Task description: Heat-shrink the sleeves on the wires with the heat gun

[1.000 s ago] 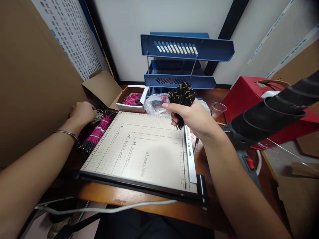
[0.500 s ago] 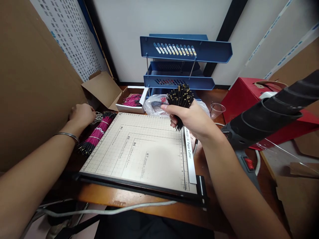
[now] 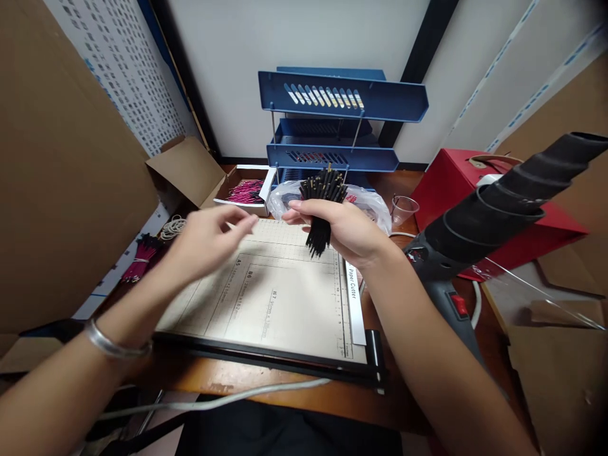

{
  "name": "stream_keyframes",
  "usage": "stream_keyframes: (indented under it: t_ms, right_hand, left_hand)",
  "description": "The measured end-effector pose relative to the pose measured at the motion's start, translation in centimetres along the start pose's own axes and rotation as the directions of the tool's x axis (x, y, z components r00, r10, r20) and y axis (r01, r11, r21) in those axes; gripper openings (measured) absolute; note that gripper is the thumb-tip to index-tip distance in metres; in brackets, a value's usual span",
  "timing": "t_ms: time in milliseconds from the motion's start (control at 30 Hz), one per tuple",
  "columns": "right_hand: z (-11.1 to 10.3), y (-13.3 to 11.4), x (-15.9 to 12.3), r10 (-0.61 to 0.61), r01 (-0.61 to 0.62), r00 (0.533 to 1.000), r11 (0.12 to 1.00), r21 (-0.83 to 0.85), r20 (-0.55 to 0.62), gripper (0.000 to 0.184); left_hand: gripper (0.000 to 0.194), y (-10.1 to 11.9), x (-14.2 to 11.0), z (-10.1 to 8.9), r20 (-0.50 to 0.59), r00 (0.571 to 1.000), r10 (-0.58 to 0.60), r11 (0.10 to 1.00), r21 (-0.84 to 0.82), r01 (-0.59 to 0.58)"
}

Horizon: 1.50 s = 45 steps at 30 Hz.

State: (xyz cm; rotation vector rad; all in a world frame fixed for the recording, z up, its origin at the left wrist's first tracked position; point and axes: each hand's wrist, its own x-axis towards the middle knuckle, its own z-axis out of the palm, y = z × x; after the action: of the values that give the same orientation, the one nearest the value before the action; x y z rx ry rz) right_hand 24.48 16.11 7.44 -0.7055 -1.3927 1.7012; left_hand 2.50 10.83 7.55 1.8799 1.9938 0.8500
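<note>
My right hand (image 3: 354, 231) is closed around a bundle of thin black wires with brass-coloured tips (image 3: 320, 221), held upright above the far right part of the paper cutter (image 3: 266, 310). My left hand (image 3: 211, 240), blurred by motion, is over the cutter's far left part, with thumb and fingers brought together. Anything between those fingertips is too small or smeared to make out. Behind that hand lies a loose heap of pale loops (image 3: 172, 228). A tied bundle of magenta wires with black ends (image 3: 141, 258) is partly hidden by my left arm.
An open cardboard box (image 3: 244, 190) holds more magenta wires. Behind stands a blue tray rack (image 3: 332, 158), with a plastic bag (image 3: 375, 206) and a clear cup (image 3: 405, 208) in front. A black heat gun (image 3: 456, 234) rises at right beside a red box (image 3: 475, 183).
My left hand has come away from the pale loops, moving right and toward the wires in my right hand. The black wire bundle has shifted slightly left in view.
</note>
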Motion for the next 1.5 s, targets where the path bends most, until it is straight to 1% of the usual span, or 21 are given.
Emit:
stream_keyframes:
  t_ms: [33, 67, 100, 200, 300, 400, 500, 600, 700, 800, 867, 967, 1100, 1167, 1233, 1300, 1367, 1400, 1433, 1467, 1500]
  right_hand:
    - [0.1, 0.1, 0.0, 0.008, -0.008, 1.0, 0.999, 0.033, 0.026, 0.016]
    - [0.1, 0.1, 0.0, 0.015, -0.018, 0.999, 0.998, 0.06, 0.049, 0.016]
    - [0.2, 0.2, -0.1, 0.027, -0.033, 0.997, 0.996, 0.079, 0.066, 0.016]
    - [0.4, 0.2, -0.3, 0.069, -0.075, 0.995, 0.994, 0.084, 0.068, 0.018]
    - [0.7, 0.3, -0.3, 0.059, -0.061, 0.997, 0.997, 0.041, 0.05, 0.02]
    - [1.1, 0.5, -0.3, 0.019, -0.02, 0.999, 1.0, 0.022, 0.03, 0.026]
    - [1.3, 0.6, -0.2, -0.003, 0.003, 1.0, 0.999, 0.039, 0.0, 0.03]
    - [1.4, 0.6, -0.2, 0.045, -0.045, 0.999, 0.999, 0.028, -0.019, 0.029]
    - [1.5, 0.6, -0.2, 0.129, -0.129, 0.991, 0.991, 0.02, 0.016, 0.031]
    - [1.7, 0.8, -0.2, 0.175, -0.174, 0.984, 0.984, -0.029, 0.029, 0.036]
    - [1.8, 0.9, -0.3, 0.183, -0.182, 0.983, 0.981, -0.064, 0.012, 0.04]
    - [2.3, 1.2, -0.4, 0.172, -0.171, 0.985, 0.983, -0.074, 0.012, 0.043]
    - [3.0, 1.3, -0.5, 0.14, -0.135, 0.986, 0.989, -0.052, 0.093, 0.049]
    - [3.0, 1.2, -0.5, 0.148, -0.144, 0.979, 0.989, -0.041, 0.139, 0.054]
    - [2.5, 0.8, -0.4, 0.135, -0.134, 0.981, 0.991, -0.02, 0.138, 0.061]
    - [1.7, 0.3, -0.1, 0.097, -0.097, 0.993, 0.995, -0.005, 0.061, 0.068]
    - [0.8, -0.4, 0.1, 0.039, -0.042, 0.995, 0.999, -0.027, -0.094, 0.068]
    - [0.5, -0.7, 0.1, 0.002, -0.013, 0.982, 0.998, -0.058, -0.188, 0.065]
    - [0.3, -1.0, 0.0, -0.047, 0.019, 0.959, 0.995, -0.102, -0.28, 0.061]
    - [0.3, -1.4, -0.2, -0.105, 0.051, 0.931, 0.986, -0.16, -0.35, 0.058]
    - [0.4, -1.7, -0.5, -0.166, 0.081, 0.908, 0.971, -0.226, -0.386, 0.055]
  left_hand:
    - [0.044, 1.3, -1.0, 0.8, 0.071, 0.996, 0.06, 0.992, -0.114, -0.052]
    - [0.047, 2.3, -1.8, 1.5, 0.117, 0.986, 0.12, 0.969, -0.23, -0.091]
    - [0.049, 3.1, -2.5, 2.2, 0.168, 0.973, 0.155, 0.938, -0.334, -0.092]
    - [0.051, 4.6, -3.5, 3.8, 0.244, 0.948, 0.205, 0.823, -0.567, -0.032]
    - [0.049, 5.5, -3.3, 5.0, 0.244, 0.945, 0.218, 0.729, -0.685, 0.009]
    - [0.052, 6.3, -2.8, 5.8, 0.188, 0.966, 0.176, 0.682, -0.731, 0.018]
    - [0.052, 6.9, -2.5, 6.2, 0.17, 0.973, 0.155, 0.649, -0.76, 0.03]
    - [0.046, 7.0, -2.3, 6.5, 0.178, 0.974, 0.143, 0.655, -0.754, 0.042]
    - [0.038, 6.6, -2.2, 6.7, 0.189, 0.974, 0.128, 0.692, -0.721, 0.049]
    - [0.028, 6.1, -2.4, 6.8, 0.216, 0.971, 0.098, 0.737, -0.671, 0.075]
    - [0.025, 5.8, -2.5, 6.8, 0.226, 0.97, 0.092, 0.759, -0.646, 0.078]
    - [0.02, 5.4, -2.8, 6.8, 0.213, 0.97, 0.116, 0.78, -0.624, 0.044]
    - [0.024, 4.8, -3.0, 6.2, 0.208, 0.968, 0.137, 0.778, -0.628, 0.026]
    - [0.027, 4.4, -3.1, 5.6, 0.217, 0.966, 0.139, 0.775, -0.632, 0.03]
    - [0.029, 3.7, -3.2, 4.8, 0.217, 0.968, 0.129, 0.791, -0.611, 0.031]
    - [0.031, 2.5, -3.2, 4.0, 0.211, 0.971, 0.112, 0.83, -0.558, 0.026]
    - [0.035, 0.8, -3.2, 3.2, 0.214, 0.973, 0.09, 0.879, -0.477, 0.023]
    - [0.037, -0.1, -3.1, 2.9, 0.22, 0.973, 0.076, 0.901, -0.432, 0.027]
    - [0.038, -1.0, -2.9, 2.6, 0.232, 0.97, 0.067, 0.92, -0.39, 0.03]
    - [0.038, -1.7, -2.7, 2.4, 0.246, 0.967, 0.066, 0.939, -0.342, 0.023]
    - [0.038, -2.3, -2.4, 2.3, 0.252, 0.964, 0.084, 0.956, -0.293, -0.007]
